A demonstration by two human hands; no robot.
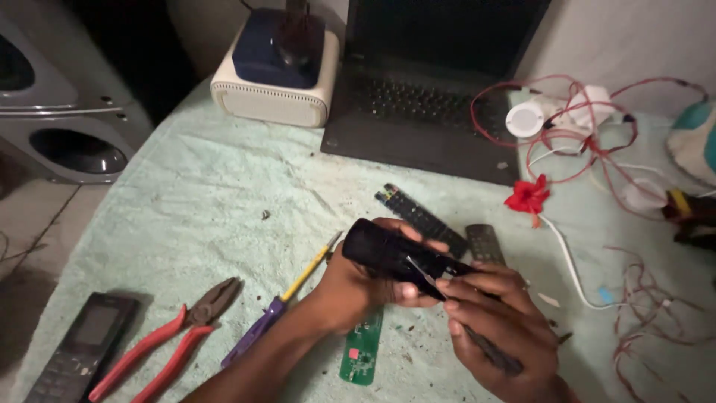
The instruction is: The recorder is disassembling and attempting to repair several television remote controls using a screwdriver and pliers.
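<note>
Here the left hand (358, 287) closes its grip around a black remote control shell (388, 252), holding it just above the desk (209, 186), which is covered with a pale green cloth. The right hand (500, 328) is clenched on a thin dark tool (477, 339), and the tool's slim metal tip (419, 272) lies against the edge of the shell, near the left thumb. The two hands touch at the fingertips over the shell.

Directly below the hands a green circuit board (362, 349) lies flat on the cloth. Just beyond the shell rest two more black remotes, a long one (418, 216) set at a slant and a shorter one (485, 242) beside it. To the left of the left forearm lies a screwdriver with a yellow shaft and purple handle (287, 302), then red-handled pliers (175, 336), then a dark remote (78, 351) near the desk's corner.

At the far edge sit a black laptop (432, 97) and a white box with a blue top (272, 75). Red wires (589, 142) tangle at the right, by a red flower (528, 195) and a white cable (567, 261).
</note>
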